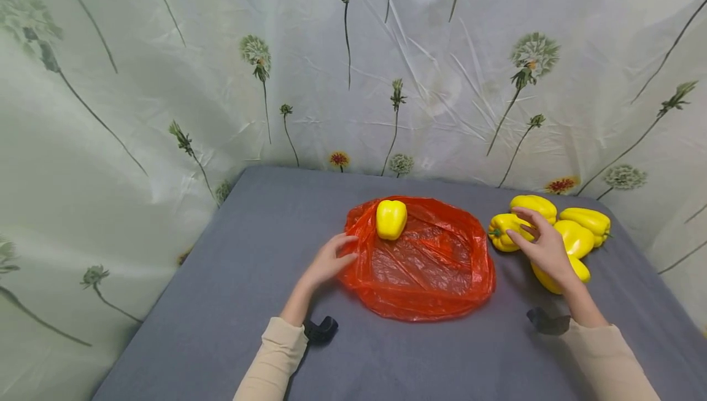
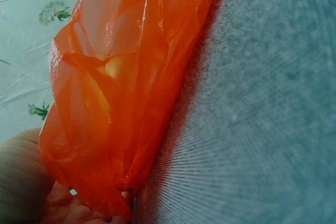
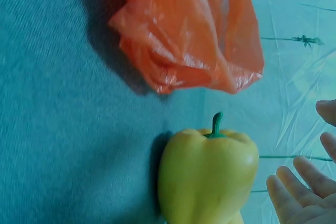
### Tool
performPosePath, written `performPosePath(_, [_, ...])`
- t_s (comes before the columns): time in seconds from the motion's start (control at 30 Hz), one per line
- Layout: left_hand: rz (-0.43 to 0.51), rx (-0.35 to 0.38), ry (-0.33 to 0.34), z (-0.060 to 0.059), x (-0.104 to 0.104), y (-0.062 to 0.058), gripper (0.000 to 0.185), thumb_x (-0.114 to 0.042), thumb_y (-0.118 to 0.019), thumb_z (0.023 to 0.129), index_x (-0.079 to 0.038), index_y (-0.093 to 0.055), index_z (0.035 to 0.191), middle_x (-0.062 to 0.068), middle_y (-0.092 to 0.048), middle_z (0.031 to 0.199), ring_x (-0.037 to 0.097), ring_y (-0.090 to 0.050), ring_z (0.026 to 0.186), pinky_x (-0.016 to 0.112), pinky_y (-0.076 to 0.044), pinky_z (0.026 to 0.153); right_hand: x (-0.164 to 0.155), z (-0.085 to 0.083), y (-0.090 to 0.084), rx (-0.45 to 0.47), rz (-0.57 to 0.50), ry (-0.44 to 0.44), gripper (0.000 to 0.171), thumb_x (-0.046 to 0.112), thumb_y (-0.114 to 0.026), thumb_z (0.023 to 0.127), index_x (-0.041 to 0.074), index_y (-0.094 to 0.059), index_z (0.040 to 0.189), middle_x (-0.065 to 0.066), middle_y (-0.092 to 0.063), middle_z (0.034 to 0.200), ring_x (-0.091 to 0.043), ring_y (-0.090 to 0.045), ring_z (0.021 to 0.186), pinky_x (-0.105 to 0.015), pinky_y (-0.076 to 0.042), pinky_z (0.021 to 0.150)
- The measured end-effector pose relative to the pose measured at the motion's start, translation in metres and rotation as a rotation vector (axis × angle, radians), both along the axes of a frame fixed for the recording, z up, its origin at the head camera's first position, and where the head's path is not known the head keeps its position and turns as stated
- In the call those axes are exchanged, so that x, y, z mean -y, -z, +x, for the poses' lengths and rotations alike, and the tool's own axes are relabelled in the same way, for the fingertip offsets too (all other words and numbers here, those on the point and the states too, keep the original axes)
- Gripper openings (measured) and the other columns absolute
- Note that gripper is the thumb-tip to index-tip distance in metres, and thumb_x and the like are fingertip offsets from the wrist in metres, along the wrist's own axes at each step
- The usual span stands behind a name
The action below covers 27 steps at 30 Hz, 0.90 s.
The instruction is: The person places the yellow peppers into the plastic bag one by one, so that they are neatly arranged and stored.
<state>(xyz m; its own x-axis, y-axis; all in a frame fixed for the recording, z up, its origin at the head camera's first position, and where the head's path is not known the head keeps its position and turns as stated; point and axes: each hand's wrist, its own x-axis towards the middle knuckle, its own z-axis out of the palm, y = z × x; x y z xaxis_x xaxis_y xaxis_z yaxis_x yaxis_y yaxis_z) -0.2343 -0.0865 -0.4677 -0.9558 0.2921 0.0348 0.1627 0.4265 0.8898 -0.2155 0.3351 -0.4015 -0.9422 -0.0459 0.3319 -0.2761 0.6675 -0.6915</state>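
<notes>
A red plastic bag [image 1: 431,304] lies mouth-up just beyond the left hand's fingertips, its rim spread in a wide loop; inside it, near the left fingers, sits one yellow bell pepper [image 1: 391,220], glowing faintly through the film in the left wrist view; the left hand [image 1: 324,262] touches the bag's near side, thumb and forefinger apart, and whether its fingers pinch the film I cannot tell.

The right hand [image 1: 548,252] hangs over more yellow peppers [image 1: 590,223], at least five bunched under and around its fingers; those fingers are spread in a loose curve and grip nothing; just beside their tips is a pepper with a green stem [image 1: 504,236], its stem pointing toward the bag in the right wrist view.

Below the fingers stretches a grey cloth surface [image 1: 221,303]; behind each hand come a dark wrist device [image 1: 321,331] and a beige sleeve [image 1: 270,358]; farthest from the fingers, a pale, shiny, creased curtain [image 1: 309,32] printed with dandelions rises along the back and sides.
</notes>
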Motion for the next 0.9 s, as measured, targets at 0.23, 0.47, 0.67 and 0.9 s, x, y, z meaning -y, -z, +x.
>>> performPosePath(0.23, [-0.01, -0.011, 0.003, -0.002, 0.0, 0.001, 0.043, -0.019, -0.06, 0.09, -0.008, -0.054, 0.13, 0.018, -0.043, 0.144, 0.037, -0.038, 0.135, 0.055, -0.032, 0.11, -0.01, -0.003, -0.001, 0.032, 0.085, 0.031, 0.051, 0.022, -0.059, 0.092, 0.0, -0.043, 0.134, -0.027, -0.047, 0.133, -0.04, -0.04, 0.119, -0.048, -0.038, 0.106])
performPosePath(0.47, [-0.017, -0.008, 0.007, -0.002, 0.001, 0.001, 0.043, -0.02, -0.059, 0.09, -0.008, -0.054, 0.131, 0.018, -0.042, 0.144, 0.037, -0.038, 0.135, 0.056, -0.033, 0.11, -0.02, -0.012, 0.005, 0.004, 0.16, 0.028, 0.046, 0.021, -0.06, 0.09, -0.003, -0.048, 0.128, -0.026, -0.05, 0.129, -0.039, -0.042, 0.112, -0.051, -0.037, 0.094])
performPosePath(0.67, [-0.013, -0.016, 0.009, 0.0, 0.002, 0.003, 0.043, -0.018, -0.059, 0.09, -0.007, -0.053, 0.131, 0.019, -0.043, 0.143, 0.038, -0.039, 0.133, 0.057, -0.034, 0.108, -0.026, -0.019, 0.009, -0.01, 0.228, -0.031, 0.038, 0.016, -0.062, 0.089, -0.005, -0.054, 0.119, -0.032, -0.047, 0.13, -0.048, -0.041, 0.118, -0.059, -0.037, 0.094])
performPosePath(0.9, [-0.013, -0.012, 0.007, 0.001, 0.0, -0.001, 0.043, -0.018, -0.059, 0.09, -0.007, -0.053, 0.131, 0.019, -0.041, 0.145, 0.038, -0.037, 0.135, 0.057, -0.033, 0.109, -0.031, -0.023, 0.007, 0.003, 0.285, -0.09, 0.033, 0.015, -0.064, 0.087, -0.005, -0.058, 0.113, -0.035, -0.045, 0.131, -0.052, -0.039, 0.119, -0.066, -0.033, 0.092])
